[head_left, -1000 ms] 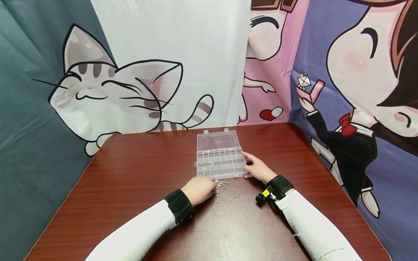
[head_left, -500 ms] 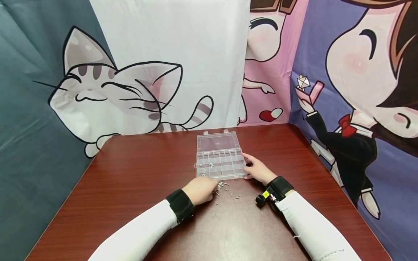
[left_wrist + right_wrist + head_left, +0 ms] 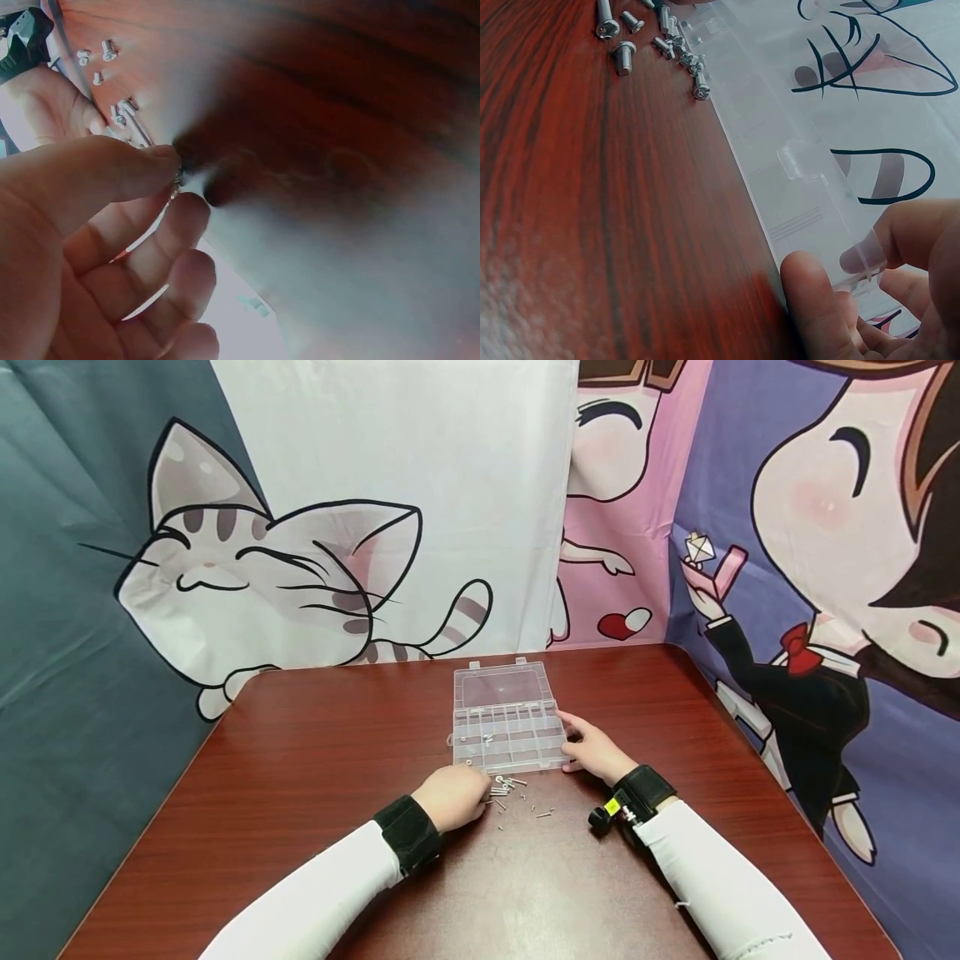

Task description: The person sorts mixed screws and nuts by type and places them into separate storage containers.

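A clear plastic compartment box (image 3: 510, 745) stands on the table with its lid folded back. My right hand (image 3: 596, 753) grips its right end; in the right wrist view the thumb (image 3: 806, 281) lies at the front corner and the fingers at the side. My left hand (image 3: 452, 797) is low at the box's front left corner. Its thumb and curled fingertips pinch a small shiny metal piece (image 3: 178, 182), mostly hidden. Right of those fingertips lies a pile of metal screws (image 3: 504, 786) close to the box's front wall.
Loose screws (image 3: 544, 814) are scattered in front of the box. A few small metal parts (image 3: 487, 739) lie in its left compartments. The brown table (image 3: 337, 735) ends at printed cloth hangings at the back and sides.
My left hand reached right over the screws half a second ago and has since drawn back a little to the left, uncovering more of the pile. The right hand stays on the box.
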Tool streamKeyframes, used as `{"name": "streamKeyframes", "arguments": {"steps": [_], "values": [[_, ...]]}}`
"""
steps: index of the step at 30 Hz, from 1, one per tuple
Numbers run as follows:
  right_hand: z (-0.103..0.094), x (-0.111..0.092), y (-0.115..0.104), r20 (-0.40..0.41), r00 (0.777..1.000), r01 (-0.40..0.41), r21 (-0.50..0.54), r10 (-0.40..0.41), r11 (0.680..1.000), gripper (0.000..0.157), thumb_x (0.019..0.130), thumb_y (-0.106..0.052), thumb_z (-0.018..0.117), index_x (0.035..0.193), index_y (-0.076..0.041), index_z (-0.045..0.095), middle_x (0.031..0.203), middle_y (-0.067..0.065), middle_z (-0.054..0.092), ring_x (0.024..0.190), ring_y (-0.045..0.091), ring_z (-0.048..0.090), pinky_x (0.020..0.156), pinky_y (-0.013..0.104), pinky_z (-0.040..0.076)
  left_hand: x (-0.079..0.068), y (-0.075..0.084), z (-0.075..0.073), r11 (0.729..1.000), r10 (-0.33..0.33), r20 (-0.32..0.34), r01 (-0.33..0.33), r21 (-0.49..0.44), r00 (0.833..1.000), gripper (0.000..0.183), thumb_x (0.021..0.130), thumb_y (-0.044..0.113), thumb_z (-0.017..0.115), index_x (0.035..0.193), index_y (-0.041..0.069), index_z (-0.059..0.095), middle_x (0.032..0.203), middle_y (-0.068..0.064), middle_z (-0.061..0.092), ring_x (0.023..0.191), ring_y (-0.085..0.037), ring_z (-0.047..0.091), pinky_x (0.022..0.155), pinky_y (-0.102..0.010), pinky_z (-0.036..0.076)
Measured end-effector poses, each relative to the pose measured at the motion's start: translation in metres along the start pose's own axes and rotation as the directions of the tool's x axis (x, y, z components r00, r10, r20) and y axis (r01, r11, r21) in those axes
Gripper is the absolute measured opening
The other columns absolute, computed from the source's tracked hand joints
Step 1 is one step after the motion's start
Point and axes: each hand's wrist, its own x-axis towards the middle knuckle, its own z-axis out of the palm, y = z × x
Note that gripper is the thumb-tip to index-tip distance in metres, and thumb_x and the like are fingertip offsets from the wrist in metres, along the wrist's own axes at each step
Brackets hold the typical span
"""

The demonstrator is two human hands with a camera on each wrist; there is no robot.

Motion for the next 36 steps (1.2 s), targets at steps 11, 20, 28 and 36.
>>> {"name": "streamKeyframes", "arguments": {"steps": [11, 20, 28, 36], "values": [[-0.002, 0.017, 0.030, -0.014, 1.000, -0.015, 0.005, 0.015, 1.000, 0.073, 0.088, 0.005, 0.052, 0.155, -0.011, 0.031, 0.127, 0.026, 0.042, 0.092, 0.027, 0.056, 0.065, 0.036, 0.058, 0.005, 0.002, 0.006, 0.998, 0.005, 0.054, -0.008, 0.060, 0.999, 0.028, 0.070, 0.023, 0.072, 0.057, 0.022, 0.048, 0.056, 0.005, 0.052, 0.061, -0.022, 0.059, 0.056, -0.039, 0.049], [-0.005, 0.017, 0.026, 0.002, 1.000, 0.000, 0.007, 0.000, 1.000, 0.072, 0.088, 0.005, 0.052, 0.155, -0.012, 0.031, 0.125, 0.026, 0.042, 0.093, 0.029, 0.057, 0.065, 0.035, 0.058, 0.005, -0.005, -0.006, 0.998, 0.046, -0.044, -0.048, -0.042, 0.998, 0.025, 0.071, 0.014, 0.071, 0.064, 0.020, 0.048, 0.056, 0.010, 0.043, 0.052, -0.012, 0.046, 0.050, -0.032, 0.041], [-0.005, 0.016, 0.027, -0.009, 1.000, 0.005, 0.025, -0.004, 1.000, 0.072, 0.088, 0.006, 0.052, 0.155, -0.009, 0.030, 0.126, 0.027, 0.042, 0.092, 0.028, 0.057, 0.065, 0.037, 0.058, 0.012, -0.011, -0.019, 0.997, 0.049, -0.159, -0.058, -0.057, 0.986, 0.009, 0.082, 0.011, 0.068, 0.085, 0.019, 0.063, 0.073, 0.010, 0.060, 0.067, -0.010, 0.058, 0.060, -0.028, 0.048], [-0.003, 0.016, 0.027, -0.014, 1.000, -0.007, 0.021, 0.007, 1.000, 0.072, 0.088, 0.006, 0.052, 0.155, -0.011, 0.031, 0.126, 0.026, 0.042, 0.091, 0.027, 0.057, 0.064, 0.035, 0.058, 0.021, -0.012, -0.027, 1.000, 0.000, -0.198, 0.002, 0.009, 0.980, 0.016, 0.083, 0.009, 0.063, 0.092, 0.017, 0.074, 0.084, 0.004, 0.065, 0.076, -0.016, 0.063, 0.064, -0.033, 0.052]]}}
